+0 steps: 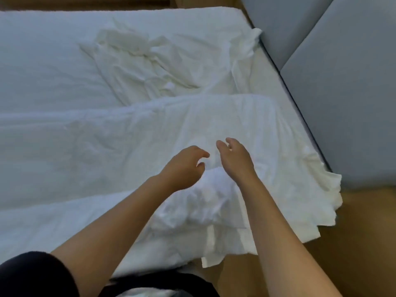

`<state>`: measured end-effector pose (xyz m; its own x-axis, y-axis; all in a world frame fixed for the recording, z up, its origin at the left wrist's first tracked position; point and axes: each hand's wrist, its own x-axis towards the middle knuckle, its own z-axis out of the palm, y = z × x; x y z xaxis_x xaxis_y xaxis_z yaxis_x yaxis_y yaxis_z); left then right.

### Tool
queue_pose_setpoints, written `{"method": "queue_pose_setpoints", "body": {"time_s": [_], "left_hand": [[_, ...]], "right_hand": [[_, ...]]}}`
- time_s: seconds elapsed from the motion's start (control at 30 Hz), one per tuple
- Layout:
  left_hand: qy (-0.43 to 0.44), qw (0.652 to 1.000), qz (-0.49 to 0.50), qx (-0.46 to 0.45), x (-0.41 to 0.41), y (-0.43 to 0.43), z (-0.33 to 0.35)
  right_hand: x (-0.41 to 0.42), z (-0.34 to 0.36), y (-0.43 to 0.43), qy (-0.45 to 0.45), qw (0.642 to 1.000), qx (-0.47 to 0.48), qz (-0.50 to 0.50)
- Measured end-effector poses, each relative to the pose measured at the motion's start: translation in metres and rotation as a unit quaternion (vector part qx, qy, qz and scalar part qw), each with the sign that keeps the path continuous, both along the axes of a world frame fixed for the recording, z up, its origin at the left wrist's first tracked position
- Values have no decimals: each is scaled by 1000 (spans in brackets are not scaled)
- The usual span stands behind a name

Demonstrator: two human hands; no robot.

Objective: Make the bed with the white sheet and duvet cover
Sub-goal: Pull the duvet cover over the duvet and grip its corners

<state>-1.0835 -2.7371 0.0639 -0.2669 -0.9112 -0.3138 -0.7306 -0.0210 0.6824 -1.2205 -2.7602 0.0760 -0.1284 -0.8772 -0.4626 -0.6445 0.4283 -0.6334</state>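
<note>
We look down from head height at a bed, where a crumpled white sheet point(150, 61) lies loose across the far half of the mattress. It has not been pulled flat, and one corner is rucked up beside the grey padded headboard point(342, 82) on the right. Nearer us, a white duvet point(96, 146) lies in a long folded band across the bed. Its loose cover edge spills over the near right corner towards the wooden floor point(353, 232).

Both bare arms reach forward over the duvet. The left hand point(184, 166) and right hand point(233, 159) are near each other above a bunched mound of fabric point(210, 189). Both have loosely curled fingers that hold nothing. The view is soft here, so we cannot tell whether any fingertip brushes the cloth.

We judge the step in hand to be taking hold of the duvet cover to straighten it. To do it well, we would:

- find a true edge or corner rather than grab the middle of the mound
- pinch a single layer in each hand
- spread our hands well apart along that edge
- lift and shake the cover so the filling settles, before drawing it towards the headboard

The sheet underneath probably needs smoothing first, or its creases will be trapped below.
</note>
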Motion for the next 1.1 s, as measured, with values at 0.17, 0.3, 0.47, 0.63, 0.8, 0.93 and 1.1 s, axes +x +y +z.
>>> {"method": "queue_pose_setpoints", "body": {"time_s": [0.17,0.3,0.47,0.63,0.8,0.93,1.1], "left_hand": [[-88,986,109,87,126,52,-29],[-130,958,191,168,235,126,-56],[-270,922,193,197,384,239,-68],[-372,892,176,188,518,318,-76],[-447,872,100,174,599,359,-77],[-467,870,43,154,648,375,-83],[-467,873,31,137,713,396,-84]], "right_hand": [[123,-14,31,-33,981,33,187],[230,-21,80,-41,951,37,305],[365,-52,147,-11,921,68,382],[504,-78,212,-37,914,87,395],[621,-88,263,-109,921,155,342],[696,-103,282,-151,928,231,251],[774,-125,296,-198,930,276,143]]}}
